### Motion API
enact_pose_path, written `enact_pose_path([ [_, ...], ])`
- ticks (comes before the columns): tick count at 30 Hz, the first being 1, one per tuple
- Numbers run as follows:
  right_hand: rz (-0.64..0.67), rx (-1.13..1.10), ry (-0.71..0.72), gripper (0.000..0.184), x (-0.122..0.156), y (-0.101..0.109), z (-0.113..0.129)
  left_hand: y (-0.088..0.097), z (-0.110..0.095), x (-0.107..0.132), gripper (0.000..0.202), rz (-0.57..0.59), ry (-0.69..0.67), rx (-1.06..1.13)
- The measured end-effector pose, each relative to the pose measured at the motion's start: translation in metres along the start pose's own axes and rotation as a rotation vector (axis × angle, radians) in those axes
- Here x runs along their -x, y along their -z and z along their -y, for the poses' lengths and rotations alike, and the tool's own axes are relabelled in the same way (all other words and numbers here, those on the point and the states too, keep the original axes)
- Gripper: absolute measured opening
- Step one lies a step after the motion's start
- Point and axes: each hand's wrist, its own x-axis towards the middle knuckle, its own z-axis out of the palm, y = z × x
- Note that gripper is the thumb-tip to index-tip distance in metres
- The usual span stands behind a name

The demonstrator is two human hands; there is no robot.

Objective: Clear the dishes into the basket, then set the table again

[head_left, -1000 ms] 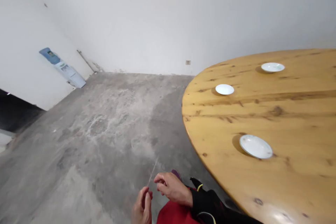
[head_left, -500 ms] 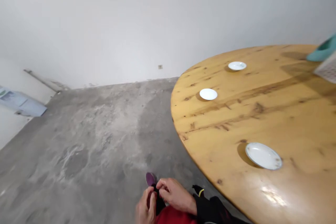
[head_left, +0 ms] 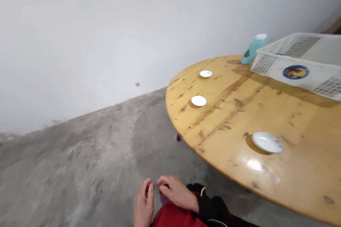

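Low in the view, in front of a red garment [head_left: 173,216], I hold both hands near each other with a small gap between them. My left hand [head_left: 143,204] is loosely curled, its thumb apart from the fingers and nothing between them. My right hand [head_left: 177,193], coming out of a black sleeve [head_left: 206,205], has bent fingers with a gap to the thumb, also holding nothing. To the right of my hands is a round wooden table [head_left: 226,149]. On it lie a larger white plate [head_left: 267,142] and two small white dishes, one nearer [head_left: 198,100] and one farther [head_left: 206,73].
A white plastic basket [head_left: 282,74] with a round picture label stands on the table at the right. A light-blue bottle [head_left: 254,48] with a white cap is beside it. Grey concrete floor [head_left: 87,159] lies to the left, and a white wall [head_left: 106,35] with a socket [head_left: 137,84] is behind.
My view has turned right, so the basket and the whole bottle now show. The white appliance at the left has left the view. My hands have moved slightly apart.
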Motion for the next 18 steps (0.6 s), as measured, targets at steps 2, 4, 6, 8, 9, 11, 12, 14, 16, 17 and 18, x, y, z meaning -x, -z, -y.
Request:
enact_pose_path([
  [2, -0.020, 0.019, 0.008, 0.029, -0.010, -0.005, 0.004, 0.005, 0.003, -0.022, 0.054, 0.051, -0.020, 0.025],
  [4, -0.062, 0.025, 0.007, 0.027, -0.020, -0.004, 0.005, 0.005, 0.000, -0.044, 0.052, 0.123, -0.044, 0.046],
  [6, -0.134, 0.013, 0.002, 0.025, -0.031, 0.000, 0.005, 0.000, -0.008, -0.065, 0.049, 0.212, -0.088, 0.062],
  [8, -0.202, -0.017, -0.014, 0.024, -0.044, 0.008, 0.003, -0.006, -0.017, -0.087, 0.044, 0.307, -0.144, 0.071],
  [9, -0.225, -0.035, -0.029, 0.023, -0.052, 0.014, 0.001, -0.008, -0.023, -0.098, 0.043, 0.353, -0.170, 0.071],
  [11, -0.266, -0.051, -0.051, 0.022, -0.069, 0.027, -0.004, -0.014, -0.033, -0.124, 0.041, 0.421, -0.208, 0.053],
  [12, -0.286, -0.047, -0.058, 0.022, -0.079, 0.034, -0.007, -0.016, -0.038, -0.137, 0.041, 0.440, -0.222, 0.039],
  [14, -0.320, -0.045, -0.075, 0.021, -0.102, 0.052, -0.010, -0.018, -0.047, -0.168, 0.041, 0.449, -0.241, 0.004],
  [16, -0.337, -0.078, -0.099, 0.021, -0.127, 0.072, -0.009, -0.018, -0.058, -0.200, 0.041, 0.431, -0.246, -0.032],
  [17, -0.344, -0.111, -0.106, 0.022, -0.140, 0.083, -0.006, -0.017, -0.064, -0.216, 0.041, 0.418, -0.244, -0.051],
  [18, -0.354, -0.146, -0.104, 0.023, -0.152, 0.094, -0.003, -0.016, -0.070, -0.232, 0.041, 0.406, -0.241, -0.069],
])
